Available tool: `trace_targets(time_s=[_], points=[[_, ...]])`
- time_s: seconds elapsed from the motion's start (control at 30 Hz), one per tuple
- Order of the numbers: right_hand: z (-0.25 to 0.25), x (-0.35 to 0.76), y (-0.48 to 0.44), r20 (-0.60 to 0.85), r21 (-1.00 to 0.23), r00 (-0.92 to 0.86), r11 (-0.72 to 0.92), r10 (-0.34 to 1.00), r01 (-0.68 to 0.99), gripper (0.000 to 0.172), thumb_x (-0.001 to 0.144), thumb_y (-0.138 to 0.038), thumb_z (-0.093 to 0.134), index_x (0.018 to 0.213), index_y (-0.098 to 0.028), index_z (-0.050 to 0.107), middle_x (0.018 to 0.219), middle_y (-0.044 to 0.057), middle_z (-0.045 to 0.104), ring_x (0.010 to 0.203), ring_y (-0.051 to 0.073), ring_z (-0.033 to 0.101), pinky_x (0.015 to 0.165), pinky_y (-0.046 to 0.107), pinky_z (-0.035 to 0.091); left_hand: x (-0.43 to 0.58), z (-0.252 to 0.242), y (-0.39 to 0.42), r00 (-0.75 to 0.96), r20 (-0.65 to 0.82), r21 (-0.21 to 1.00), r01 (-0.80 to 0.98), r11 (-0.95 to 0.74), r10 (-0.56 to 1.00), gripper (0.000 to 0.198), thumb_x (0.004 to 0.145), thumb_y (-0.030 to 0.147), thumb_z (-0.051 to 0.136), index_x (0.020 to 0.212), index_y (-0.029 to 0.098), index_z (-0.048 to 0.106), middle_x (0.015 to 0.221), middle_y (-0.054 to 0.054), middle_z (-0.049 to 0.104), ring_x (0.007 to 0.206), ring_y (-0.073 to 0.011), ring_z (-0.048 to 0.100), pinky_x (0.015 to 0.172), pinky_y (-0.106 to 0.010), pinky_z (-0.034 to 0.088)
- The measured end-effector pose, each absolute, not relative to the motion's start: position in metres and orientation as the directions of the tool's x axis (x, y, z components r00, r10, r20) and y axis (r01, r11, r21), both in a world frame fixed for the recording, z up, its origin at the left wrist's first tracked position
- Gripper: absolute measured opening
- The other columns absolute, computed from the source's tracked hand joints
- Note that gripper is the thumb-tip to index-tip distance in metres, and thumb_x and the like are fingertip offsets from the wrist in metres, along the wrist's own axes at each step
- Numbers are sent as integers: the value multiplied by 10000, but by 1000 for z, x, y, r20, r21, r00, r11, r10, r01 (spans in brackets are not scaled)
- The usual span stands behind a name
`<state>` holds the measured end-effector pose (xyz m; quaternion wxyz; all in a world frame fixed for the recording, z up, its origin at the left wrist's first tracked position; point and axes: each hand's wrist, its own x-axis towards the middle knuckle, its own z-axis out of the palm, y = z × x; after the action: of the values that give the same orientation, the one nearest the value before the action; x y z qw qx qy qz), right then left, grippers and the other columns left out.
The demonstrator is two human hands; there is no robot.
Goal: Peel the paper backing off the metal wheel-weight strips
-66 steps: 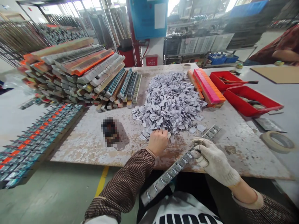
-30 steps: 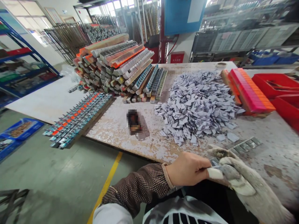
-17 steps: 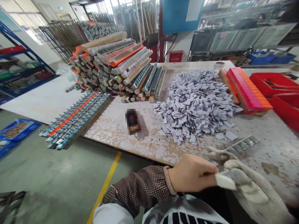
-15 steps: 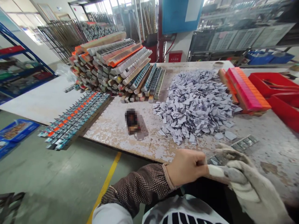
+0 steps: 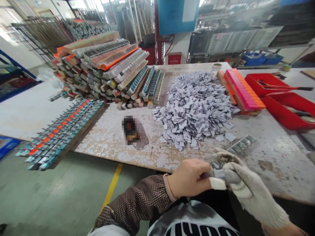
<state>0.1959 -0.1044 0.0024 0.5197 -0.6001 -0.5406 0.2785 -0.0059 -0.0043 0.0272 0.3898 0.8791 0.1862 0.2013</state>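
My left hand (image 5: 190,178) is bare, with a white cover on the thumb, and its fingers are pinched together. Against them is a small flat grey chip (image 5: 218,173), partly hidden by the fingers. My right hand (image 5: 248,185), in a soiled white work glove, curls its thumb and fingers onto the chip's other side. Just beyond the glove, a short strip of metallic segments (image 5: 242,144) lies at a slant, its near part covered by the glove. A large heap of similar pale grey chips (image 5: 194,108) spreads over the worn table (image 5: 157,154) in front of my hands.
Stacked segmented bars (image 5: 103,68) stand at the back left. Rows of teal and orange strips (image 5: 66,131) overhang the left edge. A pixelated dark object (image 5: 131,130) sits mid-table. Pink and orange bars (image 5: 243,90) and red bins (image 5: 290,109) are on the right.
The view has turned slightly right, so the table's contents appear farther left. My hands stay together, and the grey chip between them shows more clearly now.
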Motion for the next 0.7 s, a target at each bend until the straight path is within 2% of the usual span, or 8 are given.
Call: trace_targets(time_s=[0.1,0.2,0.27,0.37,0.4,0.57,0.7], points=[[4,226,-88,319,-839,284,130,904,529,201,986,-394,536,1062,-286,688,871,87,696,787,283,702,636,431,647,-18,32,-2,850,151,699,269,-663,504,402,911,553,718,1056,189,631,993,-65,709,922,-223,645,840,-319,510],[2,250,-79,399,-713,268,113,877,692,118,965,-354,591,917,-285,673,1030,103,719,1090,340,683,934,555,609,-27,31,-2,864,56,650,349,-676,500,489,905,532,731,1226,192,587,1180,-101,682,1071,-279,625,937,-389,519],[-1,255,-79,463,-558,179,128,868,820,126,941,-297,643,821,-262,629,1157,103,713,1251,354,616,1058,586,531,-28,27,-4,882,-17,625,377,-684,470,483,899,472,751,1253,194,574,1222,-101,662,1104,-290,610,960,-412,522],[-4,250,-78,520,-226,-57,201,853,953,111,949,-198,620,845,-231,605,1208,125,695,1328,344,569,1052,551,535,-25,21,-7,893,-78,623,391,-678,443,430,900,385,754,1237,185,580,1236,-97,640,1127,-285,601,991,-418,519],[-4,247,-78,521,-155,-110,221,846,963,101,950,-174,607,864,-226,605,1210,131,691,1335,342,565,1039,539,544,-24,19,-7,893,-88,631,394,-669,442,425,899,369,754,1238,181,579,1241,-98,633,1134,-283,600,999,-416,518],[1,242,-70,516,-92,-187,271,836,958,96,935,-147,591,876,-219,612,1189,134,700,1273,339,607,1016,528,562,-23,16,-6,888,-109,665,399,-632,446,422,893,342,746,1245,201,562,1259,-87,609,1143,-276,594,1000,-410,522],[2,245,-67,489,-140,-187,288,852,947,109,922,-142,585,850,-218,611,1189,146,700,1265,337,613,1020,523,568,-24,16,-4,890,-116,681,394,-617,441,405,893,337,726,1231,200,550,1254,-91,597,1129,-278,592,980,-422,535]])
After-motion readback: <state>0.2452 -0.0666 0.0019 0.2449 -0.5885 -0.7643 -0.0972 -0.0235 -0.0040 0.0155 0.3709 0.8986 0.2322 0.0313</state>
